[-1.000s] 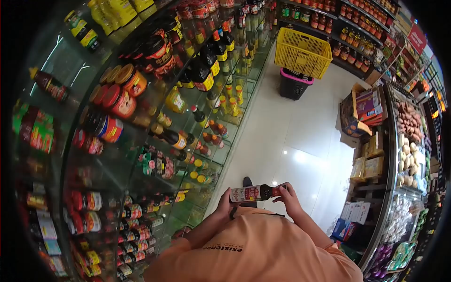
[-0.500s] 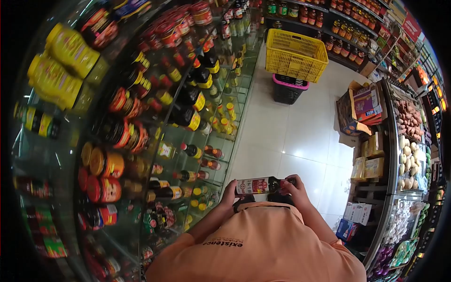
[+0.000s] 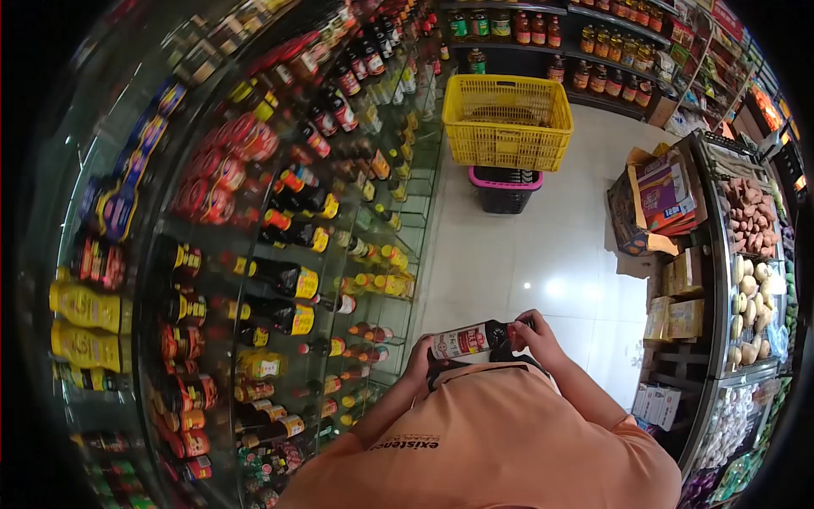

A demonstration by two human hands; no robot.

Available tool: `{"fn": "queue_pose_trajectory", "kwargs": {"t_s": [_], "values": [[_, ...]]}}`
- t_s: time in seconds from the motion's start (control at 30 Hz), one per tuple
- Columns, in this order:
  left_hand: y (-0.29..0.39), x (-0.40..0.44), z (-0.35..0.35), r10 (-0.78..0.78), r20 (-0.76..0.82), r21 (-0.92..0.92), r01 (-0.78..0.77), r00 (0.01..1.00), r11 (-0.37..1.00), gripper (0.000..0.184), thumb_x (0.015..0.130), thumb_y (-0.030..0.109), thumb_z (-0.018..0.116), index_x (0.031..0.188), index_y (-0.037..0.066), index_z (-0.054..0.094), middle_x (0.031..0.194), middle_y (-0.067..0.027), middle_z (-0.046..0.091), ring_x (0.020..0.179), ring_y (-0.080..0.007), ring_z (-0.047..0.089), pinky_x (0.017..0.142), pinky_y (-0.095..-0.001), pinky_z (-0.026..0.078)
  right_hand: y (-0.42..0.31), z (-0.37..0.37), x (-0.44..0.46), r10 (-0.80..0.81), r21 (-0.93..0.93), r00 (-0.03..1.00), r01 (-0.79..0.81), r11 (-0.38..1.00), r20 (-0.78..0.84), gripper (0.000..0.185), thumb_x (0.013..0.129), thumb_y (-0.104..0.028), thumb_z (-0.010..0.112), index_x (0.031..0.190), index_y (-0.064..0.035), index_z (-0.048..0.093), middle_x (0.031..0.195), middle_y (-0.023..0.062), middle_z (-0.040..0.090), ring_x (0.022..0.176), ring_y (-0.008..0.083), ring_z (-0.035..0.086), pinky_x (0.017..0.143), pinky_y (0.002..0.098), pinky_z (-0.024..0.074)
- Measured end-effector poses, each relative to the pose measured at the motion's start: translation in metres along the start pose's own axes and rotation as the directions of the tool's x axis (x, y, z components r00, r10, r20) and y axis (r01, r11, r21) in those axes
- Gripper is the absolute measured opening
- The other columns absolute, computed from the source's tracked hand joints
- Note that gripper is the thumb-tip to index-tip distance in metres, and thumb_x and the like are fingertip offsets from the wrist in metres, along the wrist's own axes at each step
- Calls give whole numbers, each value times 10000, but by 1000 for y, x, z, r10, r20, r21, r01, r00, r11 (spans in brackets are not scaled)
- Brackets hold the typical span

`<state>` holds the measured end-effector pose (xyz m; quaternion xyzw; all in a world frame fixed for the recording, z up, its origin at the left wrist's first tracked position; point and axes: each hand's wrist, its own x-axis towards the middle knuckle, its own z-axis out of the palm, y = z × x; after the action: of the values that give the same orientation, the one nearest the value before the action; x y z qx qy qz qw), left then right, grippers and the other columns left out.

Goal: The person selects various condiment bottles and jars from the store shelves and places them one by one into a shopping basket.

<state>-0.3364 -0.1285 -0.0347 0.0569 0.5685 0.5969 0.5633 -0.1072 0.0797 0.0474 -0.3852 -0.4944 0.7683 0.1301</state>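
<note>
A dark sauce bottle (image 3: 465,341) with a red and white label lies nearly level in front of my waist, its neck to the right. My left hand (image 3: 419,356) is closed around the base end. At the other end, my right hand (image 3: 534,333) grips the neck and cap with bent fingers. The cap itself is mostly covered by those fingers. Below the bottle is the orange shirt (image 3: 500,416) that I wear.
Glass shelves (image 3: 398,314) crowded with sauce bottles and jars run along my left. Ahead, a yellow crate (image 3: 509,151) stands on a black basket (image 3: 506,197) with a pink rim. To the right are a cardboard box (image 3: 632,212) and a stand of potatoes (image 3: 746,293).
My view has turned, so the shelves and crate sit differently in the picture. Both hands keep hold of the bottle, which is tilted slightly more; the right fingers have shifted around the neck end.
</note>
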Motion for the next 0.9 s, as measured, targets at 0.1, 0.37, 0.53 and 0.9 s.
{"fn": "queue_pose_trajectory", "kwargs": {"t_s": [0.1, 0.37, 0.53, 0.9], "values": [[21, 27, 48, -31, -56, -68, 27, 998, 997, 350, 980, 356, 424, 1082, 39, 534, 977, -110, 643, 830, -199, 647, 656, -328, 546, -25, -41, 29, -28, -33, 999, 28, 999, 20, 242, 990, -224, 537, 1088, -14, 466, 873, 95, 632, 645, 157, 606, 598, 297, 501], [43, 109, 95, -8, 64, -26, 9, 998, 1000, 292, 1003, 325, 391, 1061, 63, 505, 855, -91, 632, 664, -178, 601, 594, -304, 492, -50, -116, 92, -12, -26, 998, 13, 1000, 58, 212, 959, -142, 514, 1140, -63, 436, 926, 107, 617, 695, 187, 641, 613, 302, 498], [75, 168, 94, -164, 32, -139, 167, 986, 976, 389, 998, 416, 363, 1024, 71, 542, 797, -75, 632, 597, -166, 568, 558, -293, 466, -82, -125, 154, -52, -35, 983, 60, 998, 175, 230, 952, -65, 508, 1166, -66, 425, 1049, 105, 601, 812, 197, 654, 668, 314, 505], [164, 336, 74, -72, 156, -232, 107, 985, 967, 539, 1012, 479, 313, 1124, 27, 584, 918, -99, 677, 690, -198, 649, 713, -317, 527, -231, -113, 325, -106, -467, 974, 190, 863, 199, 272, 881, -167, 715, 1088, -18, 619, 997, 103, 692, 911, 167, 648, 826, 311, 522]]}}
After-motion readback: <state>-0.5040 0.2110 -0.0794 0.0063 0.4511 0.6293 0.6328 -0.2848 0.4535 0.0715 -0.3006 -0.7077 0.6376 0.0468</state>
